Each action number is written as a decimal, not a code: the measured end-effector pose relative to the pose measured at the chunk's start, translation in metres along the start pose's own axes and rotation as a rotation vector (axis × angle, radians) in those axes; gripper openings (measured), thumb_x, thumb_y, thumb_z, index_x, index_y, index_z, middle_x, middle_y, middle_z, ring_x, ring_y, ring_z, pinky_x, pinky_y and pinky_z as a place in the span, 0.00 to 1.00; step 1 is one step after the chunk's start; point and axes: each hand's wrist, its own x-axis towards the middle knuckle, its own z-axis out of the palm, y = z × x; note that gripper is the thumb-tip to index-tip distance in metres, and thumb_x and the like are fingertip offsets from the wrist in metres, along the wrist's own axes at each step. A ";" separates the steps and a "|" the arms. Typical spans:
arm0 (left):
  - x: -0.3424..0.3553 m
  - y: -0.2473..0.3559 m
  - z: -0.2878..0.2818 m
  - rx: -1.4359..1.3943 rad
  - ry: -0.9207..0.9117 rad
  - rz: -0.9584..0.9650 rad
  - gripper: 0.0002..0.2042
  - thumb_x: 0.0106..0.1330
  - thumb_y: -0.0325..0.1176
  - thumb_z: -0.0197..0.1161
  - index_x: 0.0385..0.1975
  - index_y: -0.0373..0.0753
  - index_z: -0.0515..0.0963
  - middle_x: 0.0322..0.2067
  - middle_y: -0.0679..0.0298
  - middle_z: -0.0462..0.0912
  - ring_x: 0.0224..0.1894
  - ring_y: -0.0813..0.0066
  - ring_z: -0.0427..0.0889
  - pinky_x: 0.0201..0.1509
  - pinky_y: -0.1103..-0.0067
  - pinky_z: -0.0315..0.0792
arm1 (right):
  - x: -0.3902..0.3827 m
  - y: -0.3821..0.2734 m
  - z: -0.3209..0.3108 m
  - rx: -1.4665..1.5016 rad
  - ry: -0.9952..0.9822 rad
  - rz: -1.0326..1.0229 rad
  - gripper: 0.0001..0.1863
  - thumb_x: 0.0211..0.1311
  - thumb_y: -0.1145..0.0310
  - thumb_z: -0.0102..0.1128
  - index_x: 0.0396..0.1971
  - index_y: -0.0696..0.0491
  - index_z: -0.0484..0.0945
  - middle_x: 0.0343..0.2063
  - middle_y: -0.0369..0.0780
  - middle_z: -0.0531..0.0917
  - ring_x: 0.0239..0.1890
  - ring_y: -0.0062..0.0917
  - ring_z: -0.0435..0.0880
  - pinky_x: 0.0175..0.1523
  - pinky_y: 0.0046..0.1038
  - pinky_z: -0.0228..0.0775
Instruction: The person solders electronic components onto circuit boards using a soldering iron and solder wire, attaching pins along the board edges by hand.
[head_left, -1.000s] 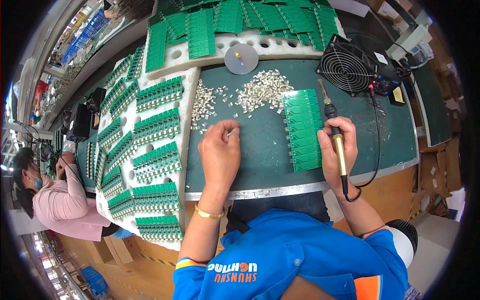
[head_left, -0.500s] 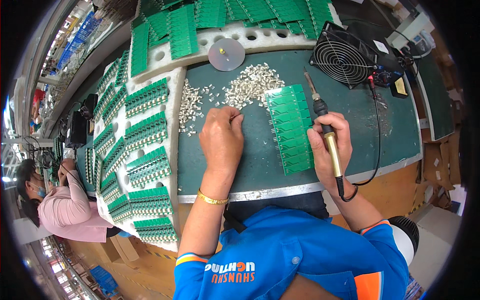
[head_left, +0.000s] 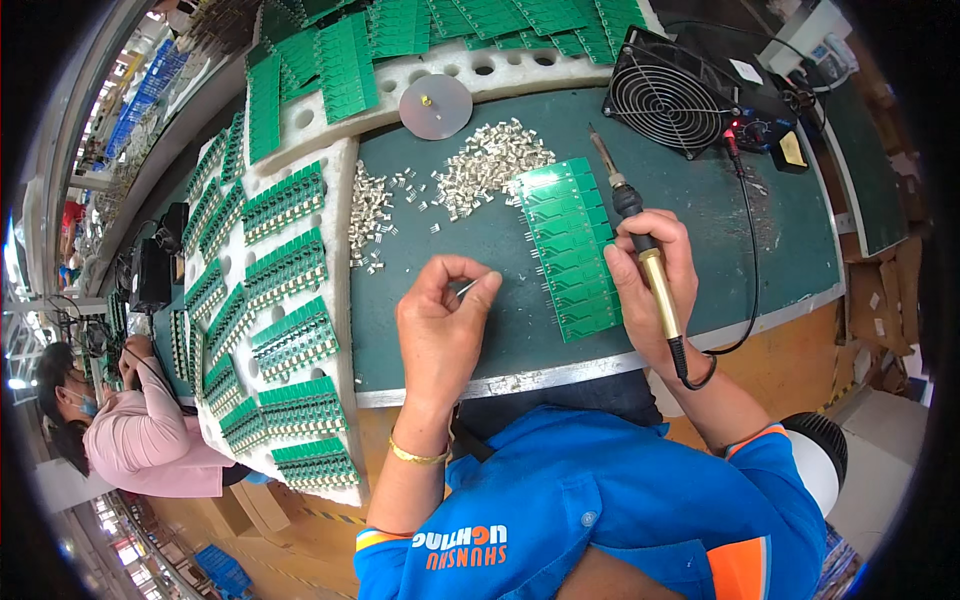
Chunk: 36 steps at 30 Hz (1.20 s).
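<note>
My right hand (head_left: 655, 290) is wrapped around a soldering iron (head_left: 652, 265), its tip pointing away from me and up off the bench. Beside it lies a green circuit board panel (head_left: 572, 250), with small connectors' pins poking out along its left edge. My left hand (head_left: 440, 325) is over the bench left of the panel, thumb and forefinger pinched together. Whatever is between those fingertips is too small to make out. Beyond that hand, loose small white connectors (head_left: 485, 170) lie in a heap, with a second heap (head_left: 368, 215) to its left.
White foam (head_left: 340, 350) at the left carries several populated boards (head_left: 290, 265). More bare green boards (head_left: 345, 65) cover the foam at the back. A round disc (head_left: 436, 106) stands near the heaps. At the right are a black fan (head_left: 668, 95) and the iron's cable (head_left: 757, 260). A co-worker (head_left: 150, 440) sits far left.
My left hand has drawn back toward me, away from the connector heaps, its fingers pinched. The right hand still holds the soldering iron in much the same place. The whole view has shifted slightly.
</note>
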 end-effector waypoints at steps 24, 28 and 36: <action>-0.022 -0.017 0.003 -1.349 -0.401 -0.602 0.07 0.66 0.29 0.64 0.41 0.37 0.79 0.33 0.70 0.82 0.18 0.93 0.61 0.17 0.91 0.54 | 0.006 -0.021 0.025 0.131 0.030 0.069 0.15 0.60 0.77 0.63 0.45 0.55 0.71 0.38 0.36 0.72 0.34 0.15 0.73 0.39 0.17 0.68; -0.023 -0.018 0.007 -1.336 -0.444 -0.608 0.06 0.66 0.30 0.64 0.40 0.37 0.79 0.32 0.70 0.81 0.17 0.93 0.61 0.17 0.91 0.53 | 0.008 -0.021 0.027 0.151 0.046 0.070 0.15 0.60 0.78 0.63 0.46 0.55 0.71 0.39 0.36 0.72 0.34 0.15 0.73 0.40 0.18 0.68; -0.028 -0.004 0.010 -1.220 -0.378 -0.583 0.07 0.66 0.31 0.65 0.39 0.37 0.79 0.28 0.73 0.78 0.17 0.93 0.61 0.17 0.90 0.52 | 0.008 -0.012 0.027 0.109 0.074 0.071 0.15 0.60 0.79 0.62 0.46 0.55 0.71 0.40 0.37 0.73 0.34 0.15 0.74 0.40 0.18 0.69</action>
